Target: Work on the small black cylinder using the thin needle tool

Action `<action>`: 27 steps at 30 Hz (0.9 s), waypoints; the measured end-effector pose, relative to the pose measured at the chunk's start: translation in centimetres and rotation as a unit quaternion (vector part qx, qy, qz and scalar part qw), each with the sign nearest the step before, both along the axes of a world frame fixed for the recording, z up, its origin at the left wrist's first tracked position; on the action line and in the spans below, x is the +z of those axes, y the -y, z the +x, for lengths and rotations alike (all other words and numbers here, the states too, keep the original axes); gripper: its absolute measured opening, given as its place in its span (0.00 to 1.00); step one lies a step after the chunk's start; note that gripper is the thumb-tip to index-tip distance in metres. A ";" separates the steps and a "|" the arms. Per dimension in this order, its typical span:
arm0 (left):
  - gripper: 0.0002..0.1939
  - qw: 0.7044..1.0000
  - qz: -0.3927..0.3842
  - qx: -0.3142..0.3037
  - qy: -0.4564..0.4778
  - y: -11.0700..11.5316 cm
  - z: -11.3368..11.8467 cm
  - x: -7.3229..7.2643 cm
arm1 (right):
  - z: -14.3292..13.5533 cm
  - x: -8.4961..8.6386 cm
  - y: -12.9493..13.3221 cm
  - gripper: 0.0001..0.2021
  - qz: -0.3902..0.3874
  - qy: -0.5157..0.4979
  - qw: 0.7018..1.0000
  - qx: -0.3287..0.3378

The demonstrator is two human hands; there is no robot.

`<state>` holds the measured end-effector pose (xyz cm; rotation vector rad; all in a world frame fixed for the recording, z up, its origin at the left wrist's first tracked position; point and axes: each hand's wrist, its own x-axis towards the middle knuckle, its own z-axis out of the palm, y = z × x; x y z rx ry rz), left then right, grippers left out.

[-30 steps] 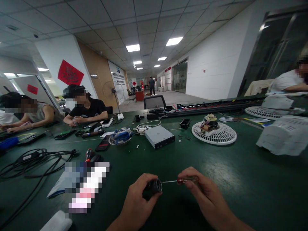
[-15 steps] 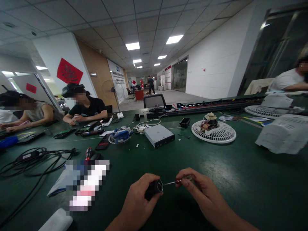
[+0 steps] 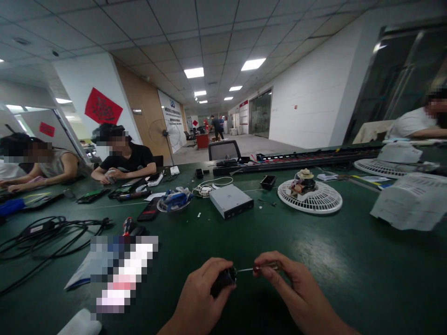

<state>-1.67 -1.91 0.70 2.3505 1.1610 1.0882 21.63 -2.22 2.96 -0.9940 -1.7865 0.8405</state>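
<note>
Near centre, over the green table [image 3: 167, 251]: left hand [image 3: 202, 291] curls round a dark cylindrical part [image 3: 223, 282], fingers closed on it, its end facing right. Right hand [image 3: 293, 284] pinches a thin screwdriver [image 3: 272, 265] by its handle; shaft points left to that end, contact unclear. Farther off: disc drive [image 3: 230, 200]; right of it, white fan grille [image 3: 326, 201].

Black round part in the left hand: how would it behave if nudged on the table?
The black round part would probably roll if laid sideways, since its wall looks curved. It seems stiff: its rim looks round in the left hand. It might also slide on the shiny green tabletop.
</note>
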 end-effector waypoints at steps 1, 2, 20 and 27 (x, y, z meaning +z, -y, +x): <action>0.21 1.000 0.002 -0.002 -0.005 0.0 0.0 0.0 | 0.0 0.1 0.0 0.11 0.005 0.010 1.000 -0.004; 0.21 1.000 0.003 -0.005 -0.011 0.0 0.0 0.0 | 0.0 0.1 0.0 0.12 0.010 0.020 1.000 -0.007; 0.26 0.991 -0.026 0.052 -0.121 -0.1 0.0 -0.5 | 1.0 -0.3 0.1 0.13 0.307 0.101 0.945 -0.058; 0.25 0.988 -0.038 0.089 -0.117 -0.2 0.0 -0.5 | 0.0 -0.5 -1.4 0.16 0.175 0.279 0.940 -0.090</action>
